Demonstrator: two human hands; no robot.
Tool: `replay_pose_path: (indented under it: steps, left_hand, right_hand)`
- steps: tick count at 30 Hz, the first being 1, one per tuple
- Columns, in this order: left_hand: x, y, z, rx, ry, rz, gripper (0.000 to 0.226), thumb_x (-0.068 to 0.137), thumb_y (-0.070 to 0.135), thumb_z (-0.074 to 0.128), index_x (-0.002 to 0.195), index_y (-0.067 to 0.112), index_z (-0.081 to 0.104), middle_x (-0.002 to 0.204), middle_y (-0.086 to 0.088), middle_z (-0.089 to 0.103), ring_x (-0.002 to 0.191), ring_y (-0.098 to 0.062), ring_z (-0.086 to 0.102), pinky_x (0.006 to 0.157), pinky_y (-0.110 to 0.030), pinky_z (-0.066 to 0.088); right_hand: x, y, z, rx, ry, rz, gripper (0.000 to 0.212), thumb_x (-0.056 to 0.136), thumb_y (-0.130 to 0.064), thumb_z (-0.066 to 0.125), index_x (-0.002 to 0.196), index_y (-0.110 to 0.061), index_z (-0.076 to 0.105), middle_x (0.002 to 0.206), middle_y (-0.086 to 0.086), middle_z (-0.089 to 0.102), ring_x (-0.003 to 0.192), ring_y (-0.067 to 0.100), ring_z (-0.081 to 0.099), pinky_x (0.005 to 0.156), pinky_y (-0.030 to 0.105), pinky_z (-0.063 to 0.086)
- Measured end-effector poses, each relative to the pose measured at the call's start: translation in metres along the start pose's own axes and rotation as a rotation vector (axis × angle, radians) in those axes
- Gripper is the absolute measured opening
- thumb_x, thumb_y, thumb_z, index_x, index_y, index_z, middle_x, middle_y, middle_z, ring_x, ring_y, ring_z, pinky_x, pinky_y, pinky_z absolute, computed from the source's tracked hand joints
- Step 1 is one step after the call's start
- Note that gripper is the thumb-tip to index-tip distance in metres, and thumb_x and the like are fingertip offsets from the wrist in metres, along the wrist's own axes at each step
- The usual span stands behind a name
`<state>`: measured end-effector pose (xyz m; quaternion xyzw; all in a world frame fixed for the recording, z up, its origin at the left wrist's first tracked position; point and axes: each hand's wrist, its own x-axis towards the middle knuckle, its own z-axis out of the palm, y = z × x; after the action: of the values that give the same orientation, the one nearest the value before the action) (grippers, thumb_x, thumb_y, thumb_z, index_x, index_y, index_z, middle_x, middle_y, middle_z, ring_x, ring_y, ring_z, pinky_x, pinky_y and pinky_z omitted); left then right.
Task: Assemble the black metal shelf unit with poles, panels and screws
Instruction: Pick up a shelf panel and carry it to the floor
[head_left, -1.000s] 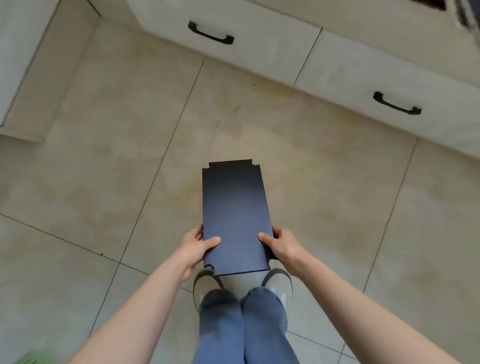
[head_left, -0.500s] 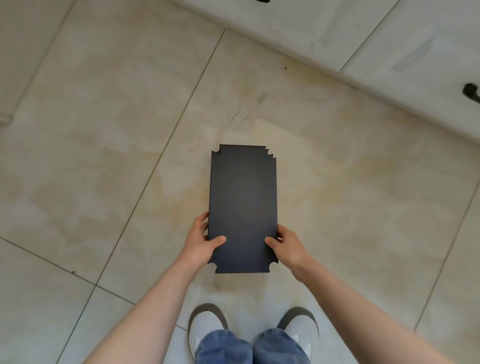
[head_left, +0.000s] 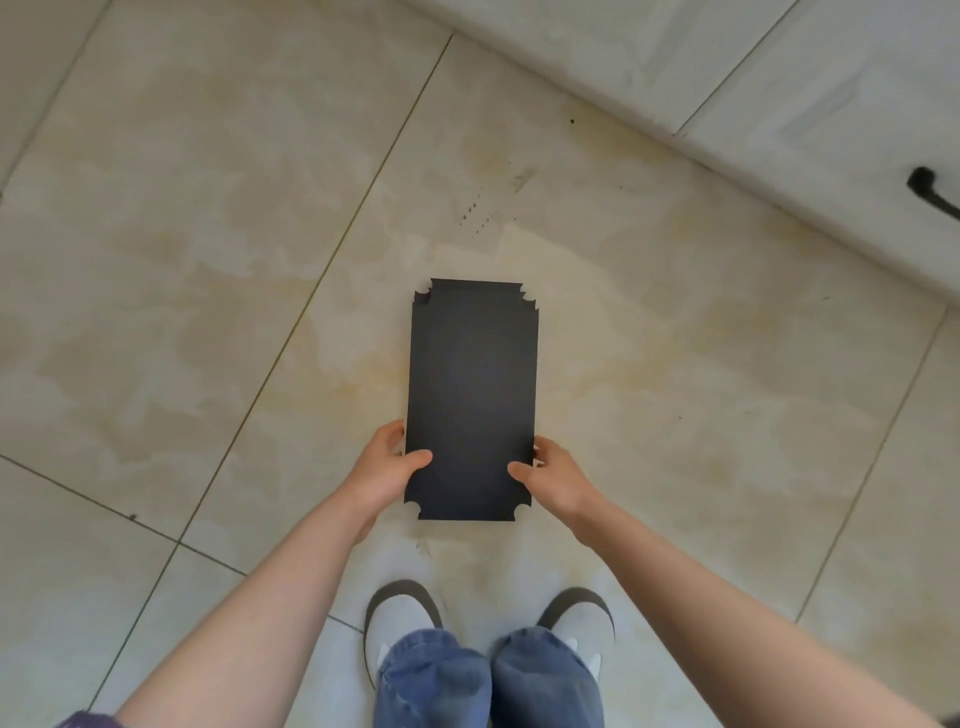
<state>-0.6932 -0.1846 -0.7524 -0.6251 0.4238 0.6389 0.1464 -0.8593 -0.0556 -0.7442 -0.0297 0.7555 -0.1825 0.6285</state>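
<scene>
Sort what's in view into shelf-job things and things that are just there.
For the job:
- black panel, notched at its corners
- left hand and right hand, gripping its long edges

Just there:
- tiled floor
- white cabinet drawers
- black drawer handle
- shoes

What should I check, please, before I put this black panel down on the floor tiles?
1. Left hand grips the black panel at its edge: ok.
2. Right hand grips the opposite edge: ok.
3. All four corner notches visible, undamaged: ok.
4. Floor under the panel bare: ok.
5. Shoes behind the panel's near edge: ok.
6. Poles and screws near: cannot tell, none in view.
</scene>
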Motion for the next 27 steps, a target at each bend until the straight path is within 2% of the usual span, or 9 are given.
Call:
replay_pose_path:
  steps: [3,5,7,10,13,16,19,23,27]
  left_hand:
    - [-0.026,0.005,-0.005,0.006,0.099,-0.033,0.059,0.101,0.009,0.056,0.155,0.014,0.031,0.157,-0.006,0.039,0.137,-0.024,0.045,0.107,-0.039,0.045]
    - [-0.053,0.010,-0.008,-0.008,0.134,-0.047,0.052,0.100,0.006,0.053,0.150,0.012,0.038,0.147,-0.010,0.050,0.124,-0.024,0.052,0.107,-0.041,0.047]
    - [-0.084,0.017,-0.011,-0.030,0.167,-0.023,0.044,0.100,0.002,0.049,0.144,0.009,0.044,0.135,-0.011,0.060,0.108,-0.020,0.058,0.097,-0.037,0.052]
    - [-0.132,0.030,-0.018,-0.040,0.198,0.038,0.034,0.101,0.002,0.045,0.134,0.010,0.050,0.116,-0.009,0.068,0.098,-0.017,0.064,0.091,-0.034,0.054]
    - [-0.182,0.049,-0.028,-0.032,0.210,0.076,0.025,0.101,0.002,0.045,0.122,0.012,0.055,0.099,-0.002,0.068,0.088,-0.010,0.065,0.092,-0.035,0.055]
    - [-0.232,0.074,-0.041,-0.016,0.222,0.125,0.022,0.101,0.001,0.045,0.115,0.014,0.055,0.098,-0.005,0.070,0.084,-0.012,0.067,0.093,-0.039,0.055]
    - [-0.287,0.093,-0.056,-0.017,0.255,0.179,0.023,0.101,0.002,0.047,0.117,0.017,0.052,0.096,-0.004,0.071,0.087,-0.015,0.068,0.091,-0.039,0.056]
    - [-0.363,0.104,-0.073,0.012,0.314,0.235,0.026,0.098,0.002,0.051,0.118,0.018,0.053,0.090,-0.002,0.072,0.094,-0.022,0.068,0.092,-0.036,0.052]
    - [-0.439,0.105,-0.090,-0.055,0.400,0.240,0.031,0.096,0.001,0.051,0.123,0.015,0.055,0.089,0.000,0.073,0.096,-0.023,0.067,0.091,-0.036,0.051]
  right_hand:
    - [-0.027,-0.004,-0.006,-0.084,0.067,0.036,0.058,0.100,-0.018,0.049,0.152,-0.008,0.026,0.153,0.010,0.039,0.132,0.027,0.047,0.100,0.032,0.039]
    - [-0.051,-0.009,-0.011,-0.094,0.106,0.047,0.057,0.100,-0.017,0.049,0.152,-0.008,0.027,0.151,0.011,0.042,0.134,0.028,0.045,0.101,0.032,0.038]
    - [-0.079,-0.019,-0.012,-0.116,0.131,0.043,0.053,0.100,-0.014,0.048,0.150,-0.007,0.030,0.148,0.011,0.046,0.132,0.028,0.047,0.099,0.030,0.038]
    - [-0.126,-0.041,-0.012,-0.165,0.134,0.006,0.048,0.100,-0.012,0.047,0.147,-0.005,0.035,0.145,0.013,0.049,0.129,0.028,0.049,0.094,0.027,0.039]
    - [-0.173,-0.070,-0.010,-0.255,0.138,-0.069,0.045,0.100,-0.014,0.048,0.143,-0.004,0.040,0.142,0.013,0.053,0.129,0.028,0.051,0.106,0.034,0.040]
    - [-0.222,-0.103,-0.007,-0.320,0.130,-0.130,0.045,0.101,-0.014,0.047,0.144,-0.004,0.041,0.142,0.011,0.054,0.130,0.026,0.051,0.104,0.029,0.040]
    - [-0.272,-0.137,-0.004,-0.372,0.119,-0.212,0.045,0.101,-0.013,0.046,0.145,-0.005,0.041,0.143,0.011,0.053,0.131,0.025,0.050,0.101,0.026,0.039]
    - [-0.343,-0.180,0.004,-0.424,0.096,-0.332,0.043,0.101,-0.013,0.045,0.143,-0.007,0.043,0.142,0.011,0.054,0.130,0.024,0.051,0.104,0.029,0.042]
    - [-0.420,-0.215,0.014,-0.513,0.054,-0.468,0.038,0.100,-0.015,0.044,0.139,-0.012,0.047,0.135,0.006,0.056,0.119,0.023,0.055,0.088,0.024,0.045]
